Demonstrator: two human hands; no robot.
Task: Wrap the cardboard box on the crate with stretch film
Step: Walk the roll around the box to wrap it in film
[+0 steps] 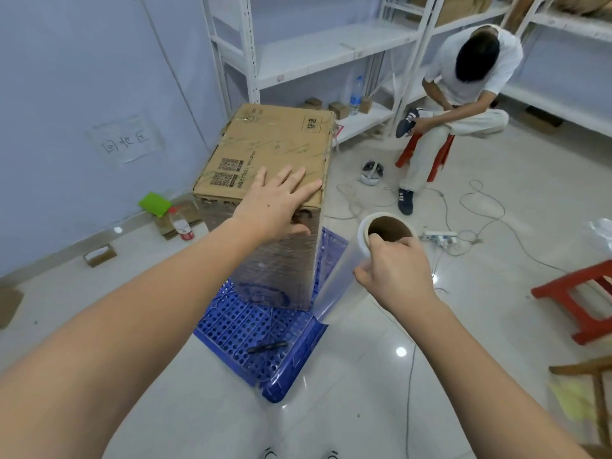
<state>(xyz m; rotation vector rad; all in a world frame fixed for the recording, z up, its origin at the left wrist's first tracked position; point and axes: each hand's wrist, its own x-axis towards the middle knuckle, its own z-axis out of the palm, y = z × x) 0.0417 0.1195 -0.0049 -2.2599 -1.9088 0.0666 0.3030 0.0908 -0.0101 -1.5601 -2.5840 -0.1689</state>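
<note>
Left hand fingers flat on box; right hand fingers clutching film roll, fingertips hidden.

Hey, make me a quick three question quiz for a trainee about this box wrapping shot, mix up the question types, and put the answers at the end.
1. True or false: the left hand lies flat with straight fingers on top of the cardboard box.
2. Multiple choice: the right hand holds the stretch film roll by
A) its unrolled film sheet
B) the top end, a finger hooked into the core
C) a separate handle
3. Fill in: the black marker lies on the blue ____.

Key
1. True
2. B
3. crate
</note>
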